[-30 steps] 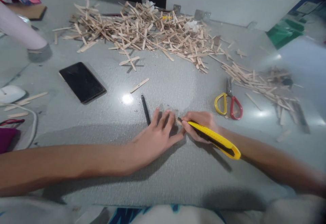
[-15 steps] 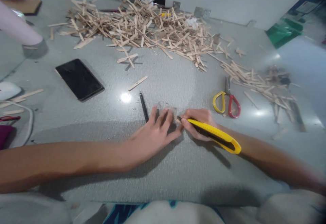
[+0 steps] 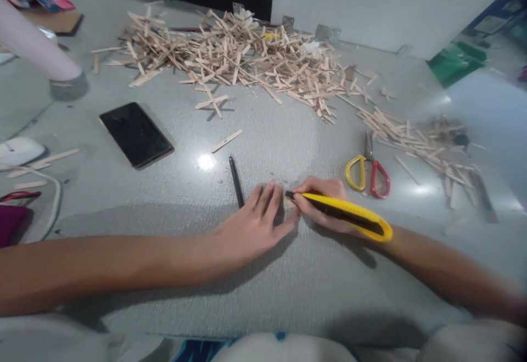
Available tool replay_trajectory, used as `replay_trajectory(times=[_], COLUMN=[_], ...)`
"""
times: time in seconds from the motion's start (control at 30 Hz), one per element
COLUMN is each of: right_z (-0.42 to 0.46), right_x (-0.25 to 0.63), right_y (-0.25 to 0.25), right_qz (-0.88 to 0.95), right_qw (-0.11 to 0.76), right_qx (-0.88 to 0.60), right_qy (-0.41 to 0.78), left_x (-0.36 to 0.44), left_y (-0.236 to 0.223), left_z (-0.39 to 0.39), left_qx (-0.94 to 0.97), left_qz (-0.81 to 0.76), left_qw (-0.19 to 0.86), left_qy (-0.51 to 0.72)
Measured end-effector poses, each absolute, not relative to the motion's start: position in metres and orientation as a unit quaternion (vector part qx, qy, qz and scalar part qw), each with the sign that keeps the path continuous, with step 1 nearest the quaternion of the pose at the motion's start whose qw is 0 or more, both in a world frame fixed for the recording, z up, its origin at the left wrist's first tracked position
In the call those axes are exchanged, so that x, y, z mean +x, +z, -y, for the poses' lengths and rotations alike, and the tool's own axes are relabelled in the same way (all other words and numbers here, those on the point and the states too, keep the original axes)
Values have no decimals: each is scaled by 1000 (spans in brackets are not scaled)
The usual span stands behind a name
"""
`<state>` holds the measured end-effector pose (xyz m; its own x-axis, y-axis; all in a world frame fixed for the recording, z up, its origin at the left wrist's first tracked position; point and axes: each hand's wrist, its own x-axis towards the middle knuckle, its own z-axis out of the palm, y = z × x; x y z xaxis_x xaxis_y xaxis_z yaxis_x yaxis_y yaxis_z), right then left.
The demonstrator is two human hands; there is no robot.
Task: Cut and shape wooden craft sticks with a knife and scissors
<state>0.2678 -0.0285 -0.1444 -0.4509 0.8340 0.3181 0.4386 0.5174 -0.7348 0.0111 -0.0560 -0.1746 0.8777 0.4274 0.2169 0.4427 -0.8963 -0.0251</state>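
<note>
My right hand (image 3: pixel 321 202) is closed round a yellow utility knife (image 3: pixel 354 216), its handle slanting back over the wrist. The knife's dark tip meets a small piece of wooden craft stick (image 3: pixel 290 201) on the table. My left hand (image 3: pixel 261 213) presses on that stick, fingers bent over it and thumb reaching toward the right hand; most of the stick is hidden beneath. A black pen (image 3: pixel 236 182) lies just beyond the left knuckles. Farther off rests a single craft stick with a slot cut in it (image 3: pixel 226 140).
A big heap of craft sticks (image 3: pixel 230 54) spreads along the back, with more sticks (image 3: pixel 411 137) at right. Scissors (image 3: pixel 368 167) with yellow and red handles lie right of my hands. At left are a phone (image 3: pixel 136 134), a white mouse (image 3: pixel 20 150) and a pink cylinder (image 3: pixel 45 49).
The view has shifted slightly, so things on the table appear a little lower and farther right. The knife tip has moved slightly on the stick; both hands keep their hold.
</note>
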Motion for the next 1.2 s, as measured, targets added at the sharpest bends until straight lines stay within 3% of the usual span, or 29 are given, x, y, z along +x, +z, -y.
replay_trajectory(times=[1.2], right_z=[24], right_x=[268], right_y=[-144], right_qz=[798], right_qw=[329], right_qx=[-384], right_qy=[329], left_x=[9], left_y=[-171], left_z=[53], left_qx=[-967], left_qz=[221], left_qw=[57], left_qy=[-108])
